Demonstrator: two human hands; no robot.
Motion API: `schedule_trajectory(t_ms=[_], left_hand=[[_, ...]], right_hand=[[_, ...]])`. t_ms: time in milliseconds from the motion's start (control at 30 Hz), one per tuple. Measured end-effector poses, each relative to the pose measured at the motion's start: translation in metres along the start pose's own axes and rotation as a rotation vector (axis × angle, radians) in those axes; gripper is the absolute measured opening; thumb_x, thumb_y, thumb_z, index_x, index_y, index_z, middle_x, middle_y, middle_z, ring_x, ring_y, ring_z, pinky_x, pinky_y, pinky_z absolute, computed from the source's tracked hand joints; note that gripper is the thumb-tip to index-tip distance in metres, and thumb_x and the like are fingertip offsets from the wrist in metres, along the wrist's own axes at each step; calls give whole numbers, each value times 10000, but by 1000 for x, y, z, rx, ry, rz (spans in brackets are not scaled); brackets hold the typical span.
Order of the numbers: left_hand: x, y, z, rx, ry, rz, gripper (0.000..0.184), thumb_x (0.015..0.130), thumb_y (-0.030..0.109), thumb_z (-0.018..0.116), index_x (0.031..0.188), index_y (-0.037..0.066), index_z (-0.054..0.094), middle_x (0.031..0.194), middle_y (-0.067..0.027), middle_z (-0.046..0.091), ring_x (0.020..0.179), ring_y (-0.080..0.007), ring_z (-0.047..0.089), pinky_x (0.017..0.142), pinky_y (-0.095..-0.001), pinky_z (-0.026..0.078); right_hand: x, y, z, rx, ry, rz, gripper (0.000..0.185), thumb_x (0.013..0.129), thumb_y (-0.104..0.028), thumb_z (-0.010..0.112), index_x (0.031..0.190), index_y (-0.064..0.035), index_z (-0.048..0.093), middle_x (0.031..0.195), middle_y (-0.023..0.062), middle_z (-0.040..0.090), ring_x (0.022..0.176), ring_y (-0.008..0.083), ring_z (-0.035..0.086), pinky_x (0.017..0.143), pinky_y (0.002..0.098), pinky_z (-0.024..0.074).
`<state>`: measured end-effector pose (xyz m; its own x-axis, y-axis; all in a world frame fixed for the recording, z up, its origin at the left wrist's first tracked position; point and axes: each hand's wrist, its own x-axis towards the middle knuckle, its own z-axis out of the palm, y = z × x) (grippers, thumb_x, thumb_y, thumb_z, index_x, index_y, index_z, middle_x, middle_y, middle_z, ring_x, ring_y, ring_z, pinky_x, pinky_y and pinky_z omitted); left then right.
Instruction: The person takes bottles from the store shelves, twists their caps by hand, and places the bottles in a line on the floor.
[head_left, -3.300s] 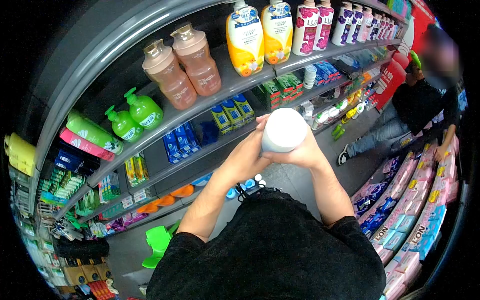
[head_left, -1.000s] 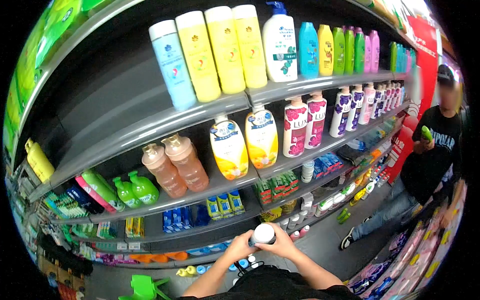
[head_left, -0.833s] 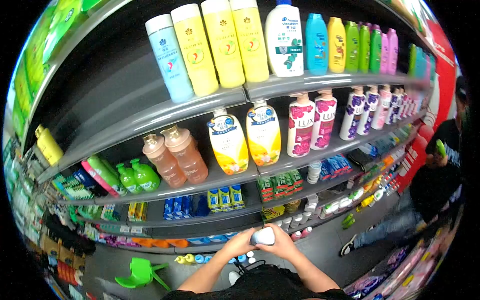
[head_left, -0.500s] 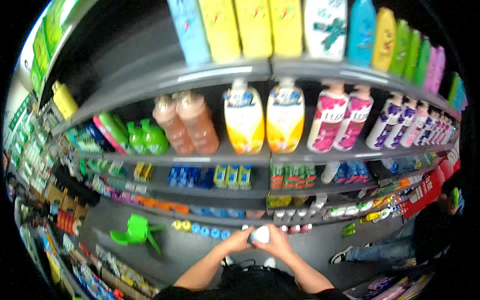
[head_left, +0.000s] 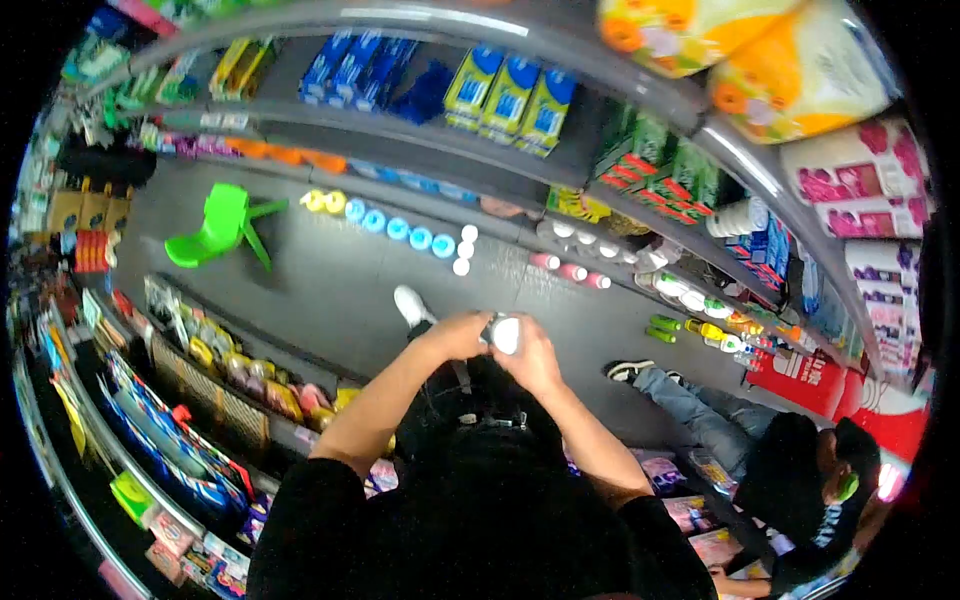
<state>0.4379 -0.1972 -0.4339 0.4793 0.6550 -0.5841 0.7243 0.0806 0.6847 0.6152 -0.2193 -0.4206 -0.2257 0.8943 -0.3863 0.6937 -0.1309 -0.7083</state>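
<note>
Left hand (head_left: 455,337) and right hand (head_left: 535,362) clasp a white-topped container (head_left: 506,336) at frame center. The view has tipped toward the floor (head_left: 325,290), grip unchanged.

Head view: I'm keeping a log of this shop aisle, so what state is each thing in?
White-topped container: held between both hands; lid or base facing up, unclear
Left hand: gripping it
Right hand: gripping it
Green chair: unoccupied
Blue-topped containers: lined up
Yellow boxes: side by side
Pink-topped containers: lined up
</note>
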Motion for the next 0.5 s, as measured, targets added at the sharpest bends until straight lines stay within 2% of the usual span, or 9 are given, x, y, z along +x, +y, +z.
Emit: schedule_trajectory(t_ms=[67,100,233,267,333,467,500], left_hand=[[13,-24,13,-33,-1,3,561,783,261,676,1242,-1,488,1137,-250,594,1052,-399,571,894,-443,462],[18,-36,21,-33,70,70,537,790,281,673,1226,15,508,1092,-241,616,1009,-394,591,864,-447,470],[43,-78,43,-86,-23,92,552,800,319,672,1234,16,515,1085,-235,620,990,-398,597,850,-454,473],[45,-76,36,-113,-76,65,576,803,325,675,1235,-14,502,1093,-244,615,1001,-397,597,847,-447,476],[61,-100,54,-169,-49,107,615,801,331,679,1233,-57,476,1107,-267,599,1016,-398,593,850,-442,476],[93,-128,83,-307,-71,-10,649,792,321,683,1220,-100,436,1120,-309,571,1030,-411,582,864,-441,467],[104,-137,98,-325,-20,-22,637,792,308,676,1218,-99,434,1115,-308,574,1030,-413,581,866,-439,468]], right_hand=[[9,20,19,-19,38,-51,540,693,-179,763,1146,-28,512,1057,222,610,994,401,591,840,448,486],[13,27,25,-38,44,-52,541,694,-177,763,1148,-27,509,1057,225,611,988,403,594,833,447,489],[34,50,52,-81,56,-13,543,699,-168,760,1154,-26,500,1052,235,614,974,411,599,817,445,495],[39,58,60,-85,55,10,543,700,-165,759,1156,-26,498,1049,238,615,974,413,598,815,445,495],[57,76,79,-99,26,58,593,692,-178,761,1191,-72,460,1082,216,596,998,413,574,817,477,486],[90,107,108,-205,-19,98,623,694,-189,758,1219,-86,438,1081,219,600,979,420,584,808,480,490],[95,115,115,-221,-32,103,630,694,-192,757,1224,-90,434,1081,222,601,970,423,589,806,480,492]])
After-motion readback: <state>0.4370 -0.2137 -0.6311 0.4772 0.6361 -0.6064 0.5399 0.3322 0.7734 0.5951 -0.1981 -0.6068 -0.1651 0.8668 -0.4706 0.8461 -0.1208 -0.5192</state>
